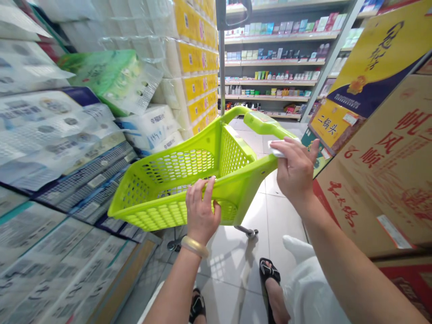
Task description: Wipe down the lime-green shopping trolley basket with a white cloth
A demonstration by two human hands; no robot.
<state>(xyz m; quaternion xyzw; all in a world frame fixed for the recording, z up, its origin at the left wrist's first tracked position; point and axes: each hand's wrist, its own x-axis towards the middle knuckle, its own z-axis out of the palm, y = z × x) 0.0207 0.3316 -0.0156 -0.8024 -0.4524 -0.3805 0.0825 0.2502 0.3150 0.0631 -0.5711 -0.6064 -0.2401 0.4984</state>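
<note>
A bright green plastic shopping cart (162, 218) with perforated sides stands at an angle before me, and no goods show in its basket. My left hand (202, 204), with a pale bangle at the wrist, curls its fingers over the near rim of the basket. At the handle end of the cart, my right hand (295, 164) presses a small white wipe (276, 150) against the green frame. Its fingers are bent over the wipe, while the thumb sticks out to the right. The green handle (266, 123) runs just beyond that hand.
Stacked tissue packs (50, 121) crowd the left side, with tall yellow-and-white paper packs (194, 63) behind. Cardboard cartons (388, 166) line the right. A metal pole (222, 67) rises beyond the cart, before shelves (273, 39) of small goods. My sandalled feet stand on the tiled floor (229, 261).
</note>
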